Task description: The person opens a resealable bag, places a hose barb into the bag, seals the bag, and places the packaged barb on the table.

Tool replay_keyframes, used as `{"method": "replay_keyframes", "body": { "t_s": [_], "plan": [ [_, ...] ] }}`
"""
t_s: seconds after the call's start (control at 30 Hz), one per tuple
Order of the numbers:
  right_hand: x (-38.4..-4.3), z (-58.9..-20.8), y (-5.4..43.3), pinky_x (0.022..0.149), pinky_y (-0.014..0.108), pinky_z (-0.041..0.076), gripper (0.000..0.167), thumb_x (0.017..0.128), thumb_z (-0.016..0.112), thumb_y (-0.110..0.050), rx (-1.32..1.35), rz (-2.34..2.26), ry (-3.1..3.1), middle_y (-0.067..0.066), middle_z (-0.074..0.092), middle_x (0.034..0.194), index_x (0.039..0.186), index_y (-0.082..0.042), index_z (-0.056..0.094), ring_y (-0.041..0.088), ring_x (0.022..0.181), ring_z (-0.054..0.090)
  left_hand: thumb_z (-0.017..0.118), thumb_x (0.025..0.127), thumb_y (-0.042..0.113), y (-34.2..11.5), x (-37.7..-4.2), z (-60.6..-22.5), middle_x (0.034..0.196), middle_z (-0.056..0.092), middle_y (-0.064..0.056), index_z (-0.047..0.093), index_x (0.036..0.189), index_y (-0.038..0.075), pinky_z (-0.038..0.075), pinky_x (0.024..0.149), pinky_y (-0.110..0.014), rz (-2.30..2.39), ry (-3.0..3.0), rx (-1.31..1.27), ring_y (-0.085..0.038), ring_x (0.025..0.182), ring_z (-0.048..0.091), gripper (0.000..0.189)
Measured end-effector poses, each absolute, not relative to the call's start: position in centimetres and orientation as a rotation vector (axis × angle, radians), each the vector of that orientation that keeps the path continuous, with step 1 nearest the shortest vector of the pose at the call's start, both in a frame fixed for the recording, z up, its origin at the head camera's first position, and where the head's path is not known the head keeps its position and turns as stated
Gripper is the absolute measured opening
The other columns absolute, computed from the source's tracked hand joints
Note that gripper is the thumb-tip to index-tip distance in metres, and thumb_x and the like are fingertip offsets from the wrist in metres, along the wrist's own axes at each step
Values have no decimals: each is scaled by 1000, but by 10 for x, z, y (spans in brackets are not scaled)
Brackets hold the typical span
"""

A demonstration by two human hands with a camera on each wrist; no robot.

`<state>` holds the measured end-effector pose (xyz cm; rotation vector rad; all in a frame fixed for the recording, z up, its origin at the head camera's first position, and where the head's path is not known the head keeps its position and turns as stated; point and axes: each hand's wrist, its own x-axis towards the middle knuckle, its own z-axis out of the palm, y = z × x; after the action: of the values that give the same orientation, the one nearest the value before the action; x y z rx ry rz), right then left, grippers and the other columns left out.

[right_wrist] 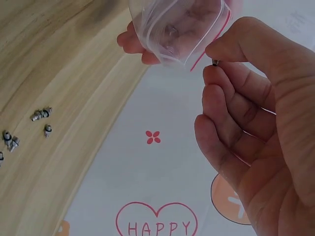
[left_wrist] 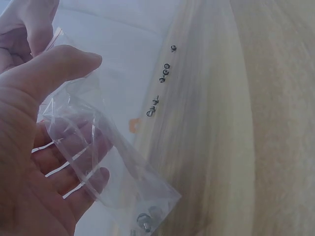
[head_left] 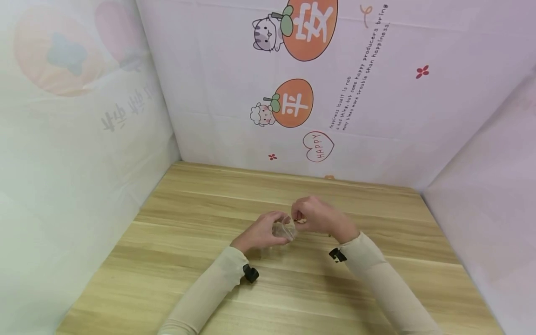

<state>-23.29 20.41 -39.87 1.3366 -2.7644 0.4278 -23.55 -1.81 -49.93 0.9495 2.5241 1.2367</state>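
A person's left hand (head_left: 260,231) grasps a small clear plastic zip bag with a red seal line (head_left: 285,229) above the middle of the light wooden table (head_left: 176,260), thumb on one face and fingers curled behind the other. In the left wrist view, at least 1 small metal screw (left_wrist: 144,220) lies in the bag's bottom corner. Just right of the bag, the right hand (head_left: 318,217) pinches a tiny dark metal screw (right_wrist: 215,62) between thumb and forefinger at the bag's open mouth, the remaining fingers curled. Several loose small silver screws (right_wrist: 41,114) lie scattered on the table near the far wall, well apart from the bag. Both forearms wear beige sleeves (head_left: 377,274). The white backdrop (head_left: 377,107) carries orange fruit cartoons and a red "HAPPY" heart (head_left: 318,146).
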Motion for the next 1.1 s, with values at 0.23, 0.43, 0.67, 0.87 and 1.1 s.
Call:
{"method": "replay_keyframes", "body": {
  "t_s": [0.23, 0.43, 0.67, 0.87, 1.1],
  "plan": [
    [-232, -405, 204, 72, 20, 58, 11, 84, 83, -6, 1302, 470, -2795, -1, 74, 88, 92, -10, 77, 11, 80, 69, 84, 91, 28, -17, -236, -500, 143, 65, 0, 58, 145, 18, 56, 97, -30, 1236, 2523, 949, -16, 124, 63, 61],
    [-229, -399, 216, 77, 28, 61, 15, 86, 84, -9, 1237, 445, -2807, 6, 76, 96, 99, -5, 77, 19, 87, 72, 84, 90, 26, -16, -236, -498, 140, 66, -2, 61, 139, 14, 57, 102, -35, 1250, 2514, 966, -21, 128, 63, 55],
    [-224, -399, 242, 77, 32, 62, 16, 87, 86, -12, 1152, 376, -2801, 2, 75, 95, 100, -7, 78, 17, 86, 72, 84, 90, 27, -15, -235, -495, 140, 66, -2, 63, 135, 12, 55, 108, -39, 1232, 2532, 964, -22, 132, 62, 52],
    [-222, -410, 269, 76, 32, 63, 17, 83, 88, -8, 1130, 371, -2790, 6, 75, 92, 97, -5, 77, 19, 84, 72, 85, 89, 27, -15, -233, -496, 140, 66, -2, 63, 133, 15, 55, 109, -40, 1233, 2531, 938, -23, 132, 61, 51],
    [-219, -425, 294, 75, 33, 61, 17, 86, 86, -7, 1062, 360, -2889, 9, 76, 95, 100, -3, 78, 17, 85, 70, 85, 89, 27, -16, -233, -499, 140, 66, 0, 63, 132, 19, 56, 104, -35, 1256, 2518, 933, -22, 131, 62, 50]
  ]
}}
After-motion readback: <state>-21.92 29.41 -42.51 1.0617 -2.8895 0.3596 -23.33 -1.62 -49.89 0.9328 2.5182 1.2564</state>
